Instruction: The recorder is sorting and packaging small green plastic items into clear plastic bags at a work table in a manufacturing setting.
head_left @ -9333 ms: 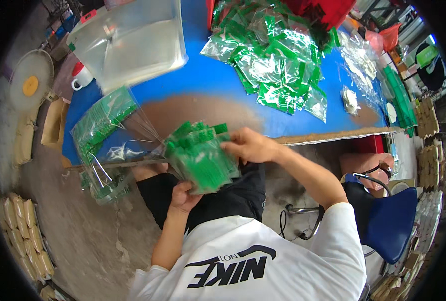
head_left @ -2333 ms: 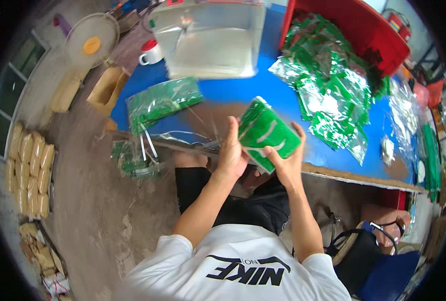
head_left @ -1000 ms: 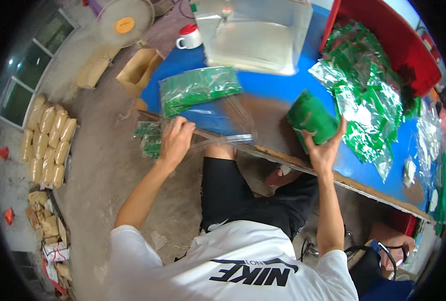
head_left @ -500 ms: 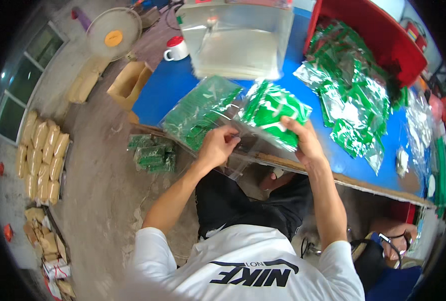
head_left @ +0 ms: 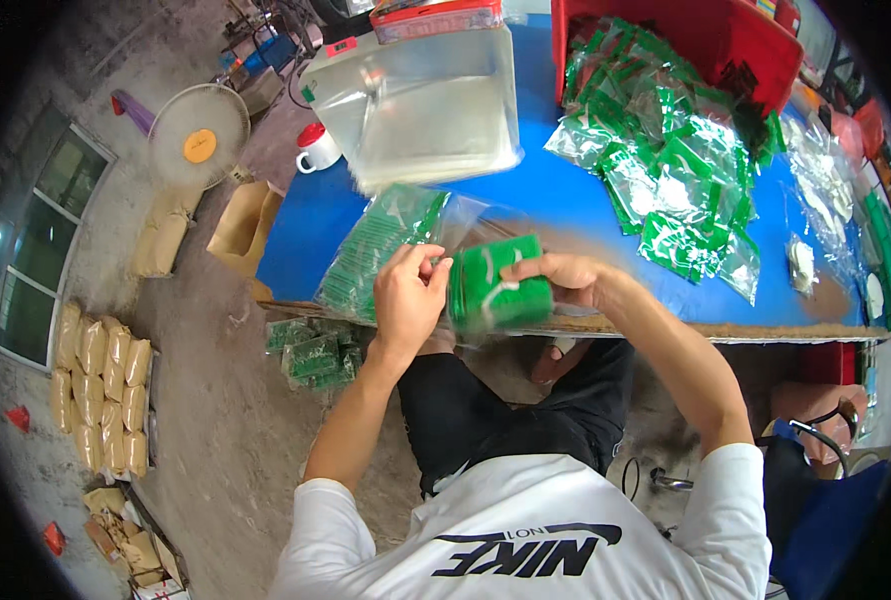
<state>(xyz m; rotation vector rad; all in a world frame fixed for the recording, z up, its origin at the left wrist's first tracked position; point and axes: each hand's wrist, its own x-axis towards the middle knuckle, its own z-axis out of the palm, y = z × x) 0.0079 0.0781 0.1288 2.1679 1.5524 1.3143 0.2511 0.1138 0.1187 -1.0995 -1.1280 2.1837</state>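
Fingers (head_left: 527, 268) of the right hand (head_left: 580, 277) are clamped on a squarish bundle of green packets with pale markings (head_left: 500, 292), one digit lying across its upper face and the rest hidden behind it. The bundle, blurred along its lower side, is held at the near edge of the blue-topped desk (head_left: 585, 205), just right of the left hand's fingertips. On the left hand (head_left: 407, 298), the thumb and forefinger are bent toward each other beside the bundle; whether they pinch any film between them cannot be told. Just left of and behind that hand lies a clear plastic bag filled with rows of green packets (head_left: 380, 250), resting on the desk. The right forearm slants up and leftward from a bent elbow held out to the side, while the left forearm rises more steeply from the lower edge, the back of its hand toward the view. Farther back on the desk sit a stack of clear plastic sheets (head_left: 430, 125) and, to the right, a loose heap of shiny green-and-clear packets (head_left: 680, 165) spilling from a red plastic bin (head_left: 745, 55).
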